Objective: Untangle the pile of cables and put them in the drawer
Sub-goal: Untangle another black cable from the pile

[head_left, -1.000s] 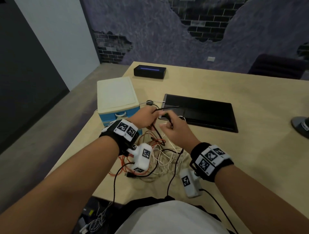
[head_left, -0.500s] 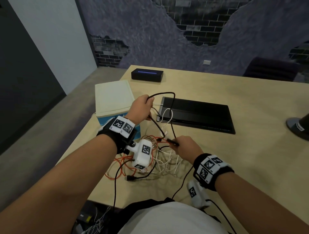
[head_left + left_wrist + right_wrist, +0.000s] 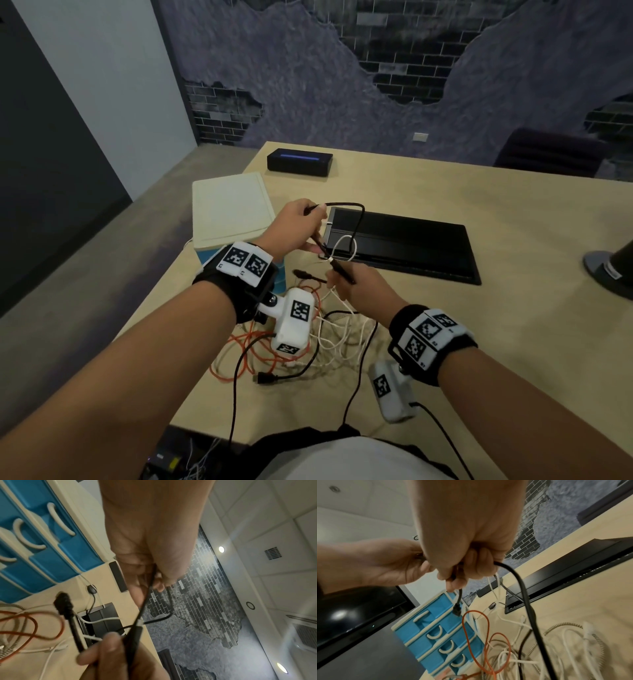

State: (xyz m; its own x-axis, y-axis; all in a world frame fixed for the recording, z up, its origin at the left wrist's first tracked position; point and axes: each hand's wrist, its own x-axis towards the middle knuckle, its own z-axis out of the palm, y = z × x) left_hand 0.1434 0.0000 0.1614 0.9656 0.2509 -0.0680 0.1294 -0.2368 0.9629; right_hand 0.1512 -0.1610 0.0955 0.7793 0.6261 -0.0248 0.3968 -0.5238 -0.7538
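Note:
A tangle of orange, white and black cables [image 3: 308, 346] lies on the wooden table near its front edge. My left hand [image 3: 313, 222] is raised above it and pinches a black cable [image 3: 359, 219] that arcs over to my right hand [image 3: 337, 277], which grips the same cable lower down. A white cable loop [image 3: 344, 245] hangs around the black one between the hands. In the right wrist view the black cable [image 3: 523, 595] runs down into the pile and a black plug [image 3: 457, 609] dangles under the fist. The drawer unit [image 3: 229, 212], cream-topped with blue drawers [image 3: 440, 635], stands left of the pile, drawers closed.
A flat black panel [image 3: 411, 246] is set in the table behind the hands. Further back lies a small black box [image 3: 299, 161]. A dark chair [image 3: 548, 156] stands at the far side, and a grey stand base [image 3: 606, 274] sits at the right edge.
After the hands drew apart, with the right one pulling the black cable down towards the pile, the right hand has risen a little back towards the left. The left hand stays raised.

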